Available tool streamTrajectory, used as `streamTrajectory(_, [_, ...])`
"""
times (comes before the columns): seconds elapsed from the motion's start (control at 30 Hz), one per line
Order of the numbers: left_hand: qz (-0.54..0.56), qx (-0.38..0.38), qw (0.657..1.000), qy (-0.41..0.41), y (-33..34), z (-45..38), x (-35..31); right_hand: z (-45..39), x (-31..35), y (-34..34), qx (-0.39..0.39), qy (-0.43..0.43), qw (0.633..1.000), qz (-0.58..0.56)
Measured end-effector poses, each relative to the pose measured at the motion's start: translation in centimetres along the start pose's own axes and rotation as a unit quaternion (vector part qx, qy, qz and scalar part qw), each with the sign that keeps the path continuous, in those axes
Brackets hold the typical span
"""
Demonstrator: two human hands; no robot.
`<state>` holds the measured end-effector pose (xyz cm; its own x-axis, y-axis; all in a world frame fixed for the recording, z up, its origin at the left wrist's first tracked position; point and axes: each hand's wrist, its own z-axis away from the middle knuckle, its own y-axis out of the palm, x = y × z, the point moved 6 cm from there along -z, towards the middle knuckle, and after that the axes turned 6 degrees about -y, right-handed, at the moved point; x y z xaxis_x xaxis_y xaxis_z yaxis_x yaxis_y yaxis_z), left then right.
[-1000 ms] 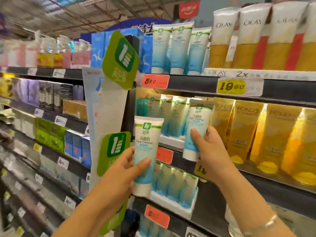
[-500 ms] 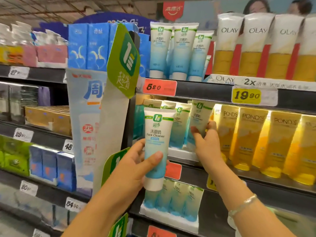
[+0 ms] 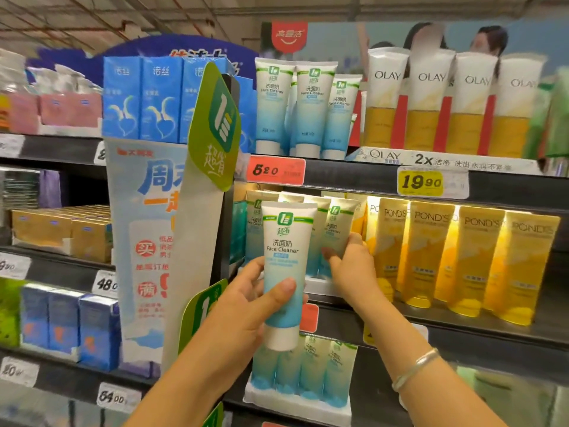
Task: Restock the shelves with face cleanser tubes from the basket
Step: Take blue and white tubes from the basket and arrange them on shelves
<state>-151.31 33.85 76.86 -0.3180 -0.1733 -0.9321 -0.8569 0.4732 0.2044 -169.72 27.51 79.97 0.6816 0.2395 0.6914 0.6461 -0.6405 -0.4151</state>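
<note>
left hand: we're gripping one face cleanser tube, off the shelf for now
right hand: pinching a shelf tube into the middle-shelf row
progress: rows look fairly full, basket not in view, so can't tell what's left
</note>
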Motion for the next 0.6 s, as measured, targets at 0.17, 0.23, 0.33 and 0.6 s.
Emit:
streamTrajectory(0.17, [-0.004,0.004,1.0,0.005,0.4,0.0,-0.9,0.3,0.3,0.0,0.001,-0.002,0.998,0.061])
streamTrajectory(0.23, [-0.001,0.009,1.0,0.006,0.7,0.0,-1.2,0.4,0.4,-0.2,0.001,-0.004,0.997,0.073])
streamTrajectory(0.33, [0.002,0.018,1.0,0.013,1.1,0.0,-1.8,0.8,0.6,-0.2,0.032,-0.001,0.997,0.075])
streamTrajectory(0.6, [0.028,0.033,0.997,0.061,2.0,-1.5,-5.1,4.0,5.4,-5.7,0.003,-0.137,0.99,0.035])
